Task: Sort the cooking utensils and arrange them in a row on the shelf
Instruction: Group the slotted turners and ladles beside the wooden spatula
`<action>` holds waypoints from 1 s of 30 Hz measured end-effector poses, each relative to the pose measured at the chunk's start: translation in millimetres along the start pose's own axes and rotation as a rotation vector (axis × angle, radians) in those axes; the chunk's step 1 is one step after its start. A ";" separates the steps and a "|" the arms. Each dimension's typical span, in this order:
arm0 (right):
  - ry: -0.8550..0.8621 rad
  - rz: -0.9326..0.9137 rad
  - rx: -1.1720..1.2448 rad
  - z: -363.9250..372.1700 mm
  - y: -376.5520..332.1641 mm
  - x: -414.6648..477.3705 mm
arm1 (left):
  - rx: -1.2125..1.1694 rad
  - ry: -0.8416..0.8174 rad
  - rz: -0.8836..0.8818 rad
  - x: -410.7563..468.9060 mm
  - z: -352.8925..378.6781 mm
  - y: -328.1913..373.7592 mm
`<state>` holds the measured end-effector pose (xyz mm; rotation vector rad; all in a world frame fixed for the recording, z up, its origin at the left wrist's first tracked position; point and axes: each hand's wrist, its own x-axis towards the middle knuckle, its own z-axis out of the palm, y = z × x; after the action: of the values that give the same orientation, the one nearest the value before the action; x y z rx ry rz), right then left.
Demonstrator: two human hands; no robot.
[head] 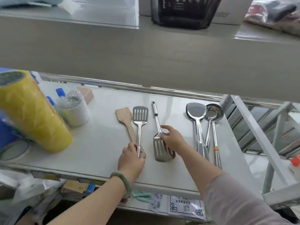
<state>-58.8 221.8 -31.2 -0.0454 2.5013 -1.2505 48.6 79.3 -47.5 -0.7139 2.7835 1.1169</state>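
On the white shelf [100,140] lie several utensils. A wooden spatula [124,117] and a steel slotted turner [140,114] lie side by side, heads pointing away. My left hand [131,159] is closed around the near ends of both handles. To their right a second slotted turner [159,149] lies reversed, head toward me, and my right hand [172,138] pinches its neck. Farther right rest a solid steel turner [196,111] and a steel ladle [214,112], heads away, untouched.
A big yellow film roll [32,114], a wrapped white roll [75,111], blue-capped bottles [60,92] and a tape ring [14,149] crowd the shelf's left. A steel rail [146,88] runs along the back. An upper shelf [146,59] overhangs. A white frame post [258,132] stands at the right.
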 end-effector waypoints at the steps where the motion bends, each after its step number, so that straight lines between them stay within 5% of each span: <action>1: -0.022 0.001 0.046 -2.5 -0.2 -1.5 | -0.061 -0.006 -0.022 0.9 -0.7 3.1; 14: -0.382 -0.196 0.496 -39.9 -36.0 -20.4 | -0.366 0.101 -0.011 11.6 -20.8 -13.7; 19: -0.005 -0.423 0.255 -55.4 -55.3 -22.5 | -0.460 0.127 0.064 11.2 -26.6 -4.0; 22: 0.204 -0.438 0.347 -61.5 -65.4 -21.0 | -0.487 0.128 0.066 11.0 -29.2 3.3; 30: 0.343 -0.391 0.651 -59.8 -78.3 -16.1 | -0.601 -0.027 0.121 0.1 -22.2 25.2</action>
<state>-72.2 222.9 67.7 -0.1792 2.2739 -2.3552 39.9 80.3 -15.1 -0.5541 2.4883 2.0034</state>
